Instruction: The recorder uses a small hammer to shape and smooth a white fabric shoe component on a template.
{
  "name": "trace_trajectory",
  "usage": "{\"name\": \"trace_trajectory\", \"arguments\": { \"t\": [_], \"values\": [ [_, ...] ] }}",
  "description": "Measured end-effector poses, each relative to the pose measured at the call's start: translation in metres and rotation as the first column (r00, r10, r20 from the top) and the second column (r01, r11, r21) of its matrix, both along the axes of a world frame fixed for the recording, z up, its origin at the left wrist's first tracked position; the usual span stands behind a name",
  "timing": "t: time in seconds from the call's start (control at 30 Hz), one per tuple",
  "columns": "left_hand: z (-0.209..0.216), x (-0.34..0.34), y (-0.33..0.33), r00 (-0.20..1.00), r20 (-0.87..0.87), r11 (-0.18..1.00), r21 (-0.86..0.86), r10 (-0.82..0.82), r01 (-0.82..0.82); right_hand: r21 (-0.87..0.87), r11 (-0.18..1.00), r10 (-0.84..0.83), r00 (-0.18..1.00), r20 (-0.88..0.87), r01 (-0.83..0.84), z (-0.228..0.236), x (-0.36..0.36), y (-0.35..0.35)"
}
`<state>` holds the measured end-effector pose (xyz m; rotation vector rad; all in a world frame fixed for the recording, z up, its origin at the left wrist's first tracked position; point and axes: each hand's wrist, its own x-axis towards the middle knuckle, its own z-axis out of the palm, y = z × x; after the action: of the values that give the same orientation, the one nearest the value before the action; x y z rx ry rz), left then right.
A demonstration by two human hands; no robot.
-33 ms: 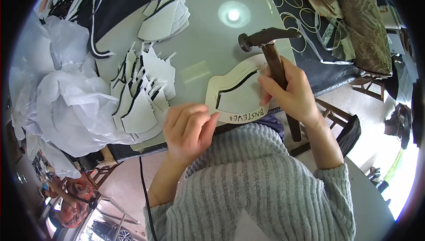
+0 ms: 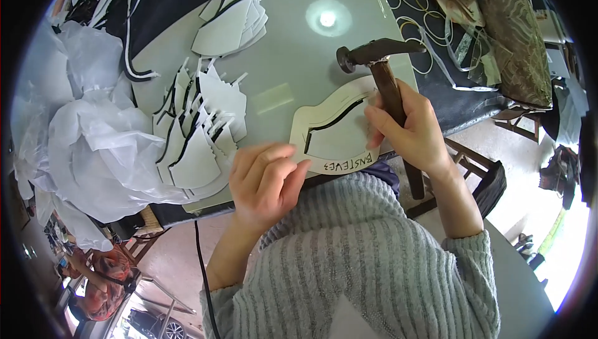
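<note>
My right hand (image 2: 412, 128) is closed around the wooden handle of a hammer (image 2: 387, 84), its dark metal head pointing away from me. That hand's fingertips also reach the right side of a cream template (image 2: 305, 117) with a curved opening. Within the opening lies a white piece (image 2: 339, 136) with a black strip along its upper and left edges. My left hand (image 2: 265, 184) has curled fingers, with thumb and index fingertips at the template's lower left edge; their exact contact is hard to make out. The template rests at the near edge of a pale board (image 2: 280, 59).
Piled white pieces with black strips (image 2: 196, 133) lie left of the template, with another stack (image 2: 230, 24) farther back. A white plastic bag (image 2: 103, 146) bulges at the left. Loose cords (image 2: 414, 9) and a patterned brown roll (image 2: 514, 43) are at the far right.
</note>
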<state>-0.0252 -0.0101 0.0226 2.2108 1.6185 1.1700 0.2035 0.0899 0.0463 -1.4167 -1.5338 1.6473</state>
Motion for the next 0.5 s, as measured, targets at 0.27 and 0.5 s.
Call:
{"name": "trace_trajectory", "arguments": {
  "t": [0.27, 0.5],
  "values": [
    [-0.008, -0.001, 0.019, 0.989, 0.056, 0.988, -0.070, -0.136, 0.140, -0.101, 0.995, -0.007, 1.000, 0.019, 0.009, 0.000, -0.004, 0.005],
    [-0.008, 0.001, 0.017, 0.967, -0.070, 0.963, -0.130, -0.246, 0.235, -0.079, 0.997, 0.008, 0.999, 0.035, -0.005, 0.002, -0.005, 0.005]
  ]
}}
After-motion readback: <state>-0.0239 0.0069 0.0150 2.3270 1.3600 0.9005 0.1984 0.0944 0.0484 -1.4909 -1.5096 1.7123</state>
